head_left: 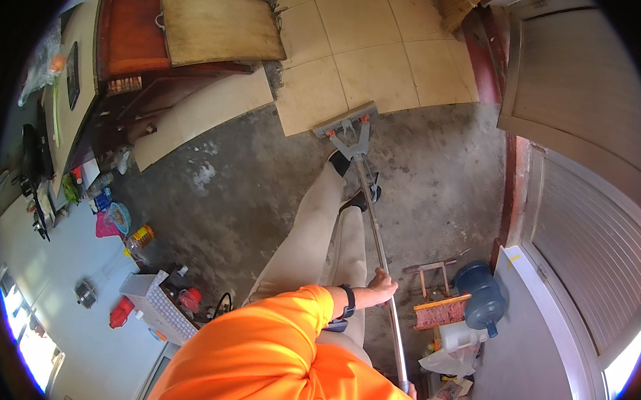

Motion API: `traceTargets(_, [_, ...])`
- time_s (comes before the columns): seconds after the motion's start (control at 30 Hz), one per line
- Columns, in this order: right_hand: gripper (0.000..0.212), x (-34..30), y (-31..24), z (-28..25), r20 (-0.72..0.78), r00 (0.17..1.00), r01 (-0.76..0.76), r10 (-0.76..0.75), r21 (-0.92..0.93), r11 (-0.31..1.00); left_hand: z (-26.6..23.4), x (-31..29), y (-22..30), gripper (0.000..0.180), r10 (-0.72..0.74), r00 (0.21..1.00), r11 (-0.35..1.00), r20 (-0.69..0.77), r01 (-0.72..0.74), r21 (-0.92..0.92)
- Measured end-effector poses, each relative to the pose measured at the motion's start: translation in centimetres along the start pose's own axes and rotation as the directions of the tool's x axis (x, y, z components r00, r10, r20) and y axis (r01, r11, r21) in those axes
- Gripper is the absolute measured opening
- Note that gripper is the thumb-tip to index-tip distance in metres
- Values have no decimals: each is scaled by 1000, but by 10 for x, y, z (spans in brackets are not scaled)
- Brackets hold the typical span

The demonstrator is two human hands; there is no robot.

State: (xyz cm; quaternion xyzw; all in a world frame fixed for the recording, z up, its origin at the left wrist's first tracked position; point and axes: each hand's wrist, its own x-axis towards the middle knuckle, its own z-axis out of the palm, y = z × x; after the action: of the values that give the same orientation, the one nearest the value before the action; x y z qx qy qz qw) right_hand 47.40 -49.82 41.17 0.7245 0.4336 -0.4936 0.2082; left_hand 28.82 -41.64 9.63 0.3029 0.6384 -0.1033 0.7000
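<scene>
A sponge mop with a long metal handle [378, 235] slants from the lower right up to its wide grey head [346, 120], which has orange clips. The head rests at the border where rough concrete meets beige tiles. Partway down the handle, my left hand [382, 287] is wrapped round it, a dark watch on the wrist. My right hand [414, 397] is at the handle's lower end, close to the bottom edge of the view; its fingers are partly hidden by my orange sleeve, but it appears closed on the handle. My dark shoes [364, 195] stand just behind the mop head.
At the upper left stands a red-brown cabinet [137, 27] with a wooden board [221, 27]. A blue water jug [481, 295], a small wooden-framed stool [438, 307] and bags [451, 359] sit at right by the wall. A patterned box [157, 304] and an oil bottle [142, 237] are at left.
</scene>
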Motion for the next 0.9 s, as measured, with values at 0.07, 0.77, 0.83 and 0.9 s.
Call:
traceTargets(0.07, [39, 10, -5, -8, -14, 1000, -5, 5, 39, 999, 2, 14, 3, 62, -67, 994, 944, -90, 34, -328])
traceTargets(0.77, [30, 12, -59, -4, 56, 995, -98, 84, 334, 938, -48, 9, 2, 59, -196, 976, 956, -96, 169, -238])
traceTargets(0.83, [31, 40, -82, -4, 32, 998, -64, 56, 377, 924, -87, 30, 19, 55, -199, 968, 952, -150, 156, -263])
traceTargets(0.9, [31, 82, -115, -8, 57, 997, -63, 47, 317, 946, -147, 64, 41, 49, -8, 965, 996, -263, -16, -89])
